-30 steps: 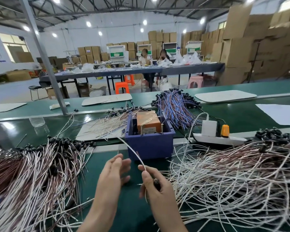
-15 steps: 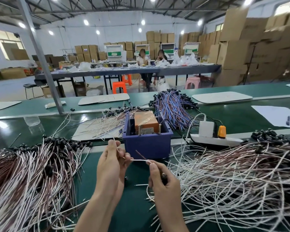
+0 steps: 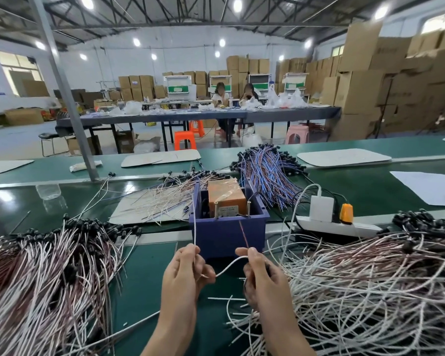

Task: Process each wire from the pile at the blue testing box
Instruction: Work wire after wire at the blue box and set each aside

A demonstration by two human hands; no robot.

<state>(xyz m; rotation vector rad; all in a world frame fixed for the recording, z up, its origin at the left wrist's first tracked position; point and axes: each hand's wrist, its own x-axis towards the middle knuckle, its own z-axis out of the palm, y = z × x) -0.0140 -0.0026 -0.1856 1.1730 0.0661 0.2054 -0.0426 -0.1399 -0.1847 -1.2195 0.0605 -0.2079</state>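
light springy wire (image 3: 231, 263), hold near ends | my left hand (image 3: 183, 276) pinching white lead (image 3: 194, 227), right hand (image 3: 265, 281) probably brown lead (image 3: 243, 236), before blue testing box (image 3: 229, 232)

Bright overhead lamps (image 3: 237, 5) glare; wide-angle bending and softness at edges.

The single head-worn camera (wide-angle) looked forward and down across the green bench (image 3: 144, 291), close above it, workshop hall beyond.
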